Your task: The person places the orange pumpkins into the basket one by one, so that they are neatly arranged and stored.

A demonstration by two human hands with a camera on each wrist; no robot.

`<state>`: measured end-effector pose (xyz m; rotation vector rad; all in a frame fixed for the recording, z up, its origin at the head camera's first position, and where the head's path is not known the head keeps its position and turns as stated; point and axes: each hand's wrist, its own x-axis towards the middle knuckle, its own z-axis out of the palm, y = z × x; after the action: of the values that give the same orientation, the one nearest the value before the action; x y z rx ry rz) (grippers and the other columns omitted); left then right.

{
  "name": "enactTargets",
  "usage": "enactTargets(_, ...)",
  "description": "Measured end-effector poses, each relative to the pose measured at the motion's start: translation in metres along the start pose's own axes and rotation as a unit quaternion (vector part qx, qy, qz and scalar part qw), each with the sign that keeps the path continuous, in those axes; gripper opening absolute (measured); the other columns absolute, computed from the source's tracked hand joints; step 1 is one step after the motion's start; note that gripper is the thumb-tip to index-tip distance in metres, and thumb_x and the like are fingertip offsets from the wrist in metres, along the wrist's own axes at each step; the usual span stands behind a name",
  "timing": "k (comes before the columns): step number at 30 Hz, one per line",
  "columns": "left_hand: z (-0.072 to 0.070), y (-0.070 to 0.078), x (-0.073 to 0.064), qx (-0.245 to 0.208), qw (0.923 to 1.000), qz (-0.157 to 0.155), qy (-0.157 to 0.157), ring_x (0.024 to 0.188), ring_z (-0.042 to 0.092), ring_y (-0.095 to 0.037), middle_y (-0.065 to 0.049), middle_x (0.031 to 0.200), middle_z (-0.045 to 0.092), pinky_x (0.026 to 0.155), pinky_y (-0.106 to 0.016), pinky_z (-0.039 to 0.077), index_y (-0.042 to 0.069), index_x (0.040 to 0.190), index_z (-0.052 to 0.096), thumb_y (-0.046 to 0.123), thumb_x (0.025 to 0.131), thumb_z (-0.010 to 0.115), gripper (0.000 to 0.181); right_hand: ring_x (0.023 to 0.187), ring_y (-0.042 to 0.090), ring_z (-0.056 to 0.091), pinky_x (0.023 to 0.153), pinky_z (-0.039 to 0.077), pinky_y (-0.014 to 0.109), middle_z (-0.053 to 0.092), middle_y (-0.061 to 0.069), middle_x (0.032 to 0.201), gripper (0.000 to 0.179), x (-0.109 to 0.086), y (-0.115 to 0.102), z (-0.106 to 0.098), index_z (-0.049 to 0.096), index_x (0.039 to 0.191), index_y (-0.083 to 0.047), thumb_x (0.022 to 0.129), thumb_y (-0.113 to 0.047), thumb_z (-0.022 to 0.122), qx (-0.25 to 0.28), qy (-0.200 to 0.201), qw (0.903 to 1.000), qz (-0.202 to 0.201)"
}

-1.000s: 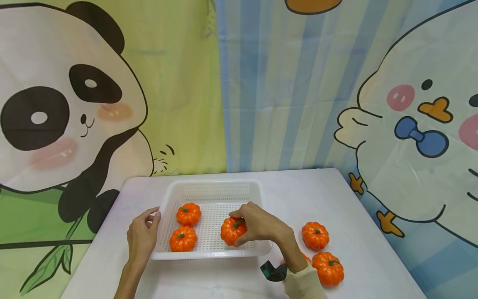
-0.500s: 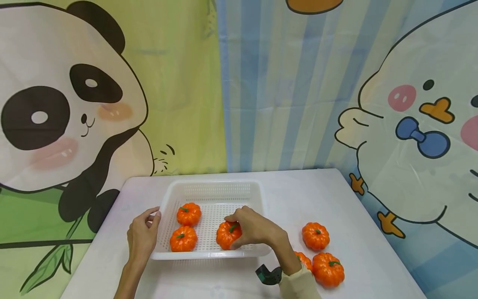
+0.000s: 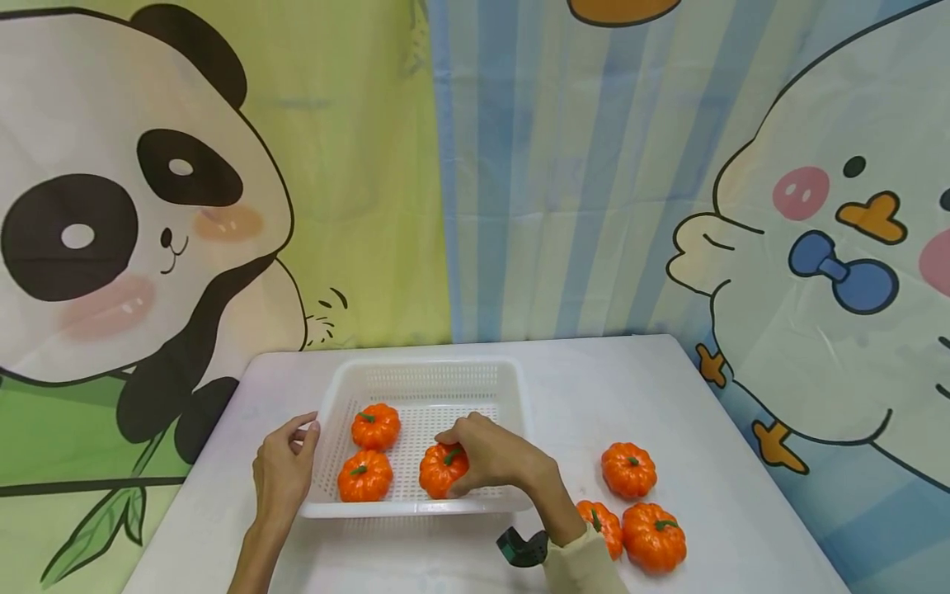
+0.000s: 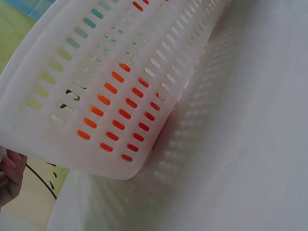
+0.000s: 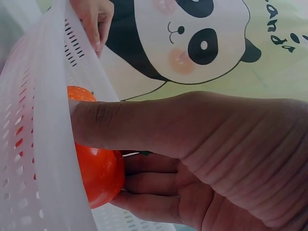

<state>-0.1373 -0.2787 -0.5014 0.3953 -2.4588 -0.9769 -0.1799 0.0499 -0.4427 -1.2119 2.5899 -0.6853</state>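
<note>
A white perforated plastic basket (image 3: pixel 416 509) stands on the table. Inside, at its left, lie two orange toy pumpkins with green stems, a rear pumpkin (image 3: pixel 375 426) and a front pumpkin (image 3: pixel 364 476). My right hand (image 3: pixel 499 452) reaches over the basket's right part and grips a third pumpkin (image 3: pixel 439 473) between thumb and fingers, low within the walls. The right wrist view shows this pumpkin (image 5: pixel 102 173) partly behind the rim; whether it touches the bottom cannot be told. At the left rim, my left hand (image 3: pixel 285 466) holds the basket's edge with its fingertips.
To the right of the basket, several pumpkins rest on the white table (image 3: pixel 727 511): a back one (image 3: pixel 628 470), a front one (image 3: pixel 654 538) and one (image 3: pixel 601 525) partly hidden by the right sleeve. Cartoon-printed curtains (image 3: pixel 519 181) hang behind the table.
My right hand has moved left and slightly toward the front of the basket with the pumpkin in its grip. My left hand has stayed at the left rim.
</note>
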Motion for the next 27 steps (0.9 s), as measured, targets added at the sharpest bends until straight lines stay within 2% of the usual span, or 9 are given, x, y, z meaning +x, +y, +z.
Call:
enactTargets(14, -0.001, 0.001, 0.001, 0.001, 1.0000, 0.001, -0.001, 0.066, 0.058, -0.016, -0.023, 0.097, 0.080, 0.061, -0.029, 0.042, 0.001, 0.132, 0.077, 0.018, 0.108, 0.067, 0.031, 0.099, 0.007, 0.059, 0.094, 0.049, 0.021, 0.080, -0.003, 0.118, 0.064, 0.011, -0.004, 0.010, 0.078, 0.133, -0.007, 0.078, -0.028, 0.101, -0.014, 0.007, 0.9999, 0.004)
enactTargets(21, -0.002, 0.001, 0.000, 0.001, 1.0000, -0.004, -0.006, 0.069, 0.061, -0.019, -0.024, 0.099, 0.079, 0.062, -0.029, 0.042, 0.001, 0.132, 0.076, 0.019, 0.108, 0.067, 0.032, 0.095, 0.005, 0.059, 0.092, 0.051, 0.020, 0.081, -0.006, 0.106, 0.057, 0.018, -0.005, 0.015, 0.081, 0.128, -0.008, 0.078, -0.026, 0.101, -0.027, -0.006, 0.9996, -0.004)
enactTargets(27, -0.002, 0.001, 0.001, 0.002, 0.9999, -0.009, -0.010, 0.068, 0.061, -0.018, -0.025, 0.099, 0.079, 0.061, -0.029, 0.041, 0.001, 0.133, 0.076, 0.020, 0.109, 0.066, 0.033, 0.091, 0.004, 0.059, 0.088, 0.051, 0.019, 0.081, -0.006, 0.104, 0.057, 0.024, -0.005, 0.020, 0.081, 0.128, -0.008, 0.077, -0.026, 0.100, -0.039, -0.006, 0.9991, -0.013)
